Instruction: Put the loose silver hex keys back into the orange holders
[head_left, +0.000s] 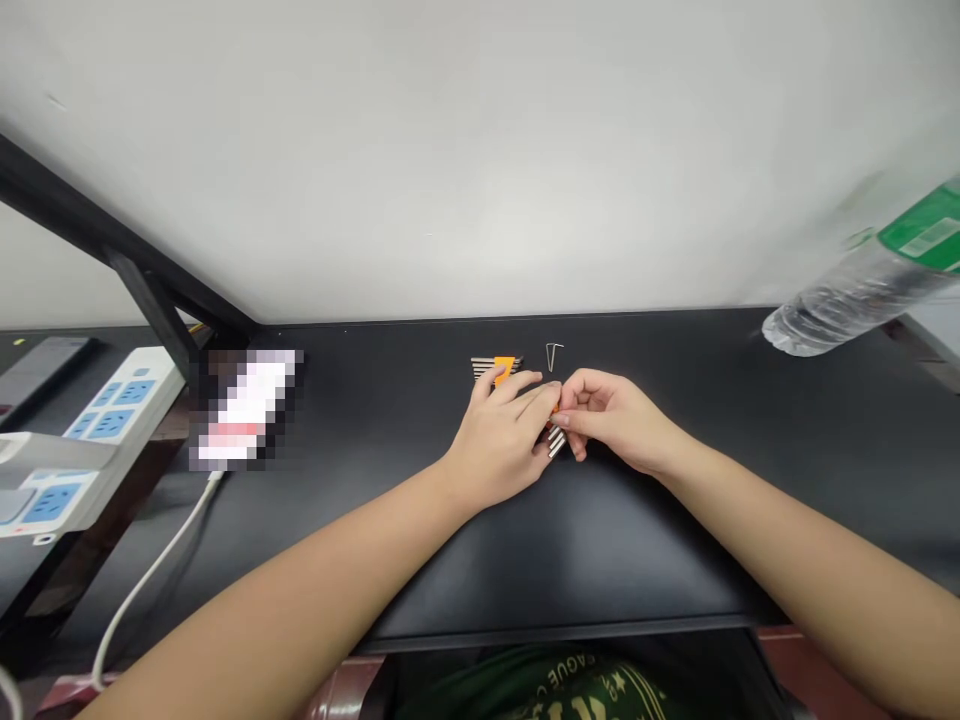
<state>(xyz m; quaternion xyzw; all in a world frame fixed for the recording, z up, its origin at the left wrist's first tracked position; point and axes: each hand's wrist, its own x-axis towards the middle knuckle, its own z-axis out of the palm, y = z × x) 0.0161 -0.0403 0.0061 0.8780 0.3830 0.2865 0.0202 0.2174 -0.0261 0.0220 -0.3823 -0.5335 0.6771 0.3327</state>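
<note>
My left hand [501, 440] is closed around a hex key set [556, 441] with an orange holder, low over the black table. Silver key ends stick out below the fingers, while most of the holder is hidden. My right hand [621, 415] meets it from the right, thumb and forefinger pinched at the holder's edge; whether a single key is between them is hidden. Just beyond the left fingers lies a second hex key set [504, 364] in an orange holder, partly covered. Two loose L-shaped hex keys [552, 356] rest on the table behind my hands.
A clear water bottle [840, 300] with a green label stands at the right. On the left are a blurred-out phone [251, 400] with a white cable [154, 575], a white power strip [124, 440] and a black frame [150, 300]. A pale wall [480, 160] closes off the table's back.
</note>
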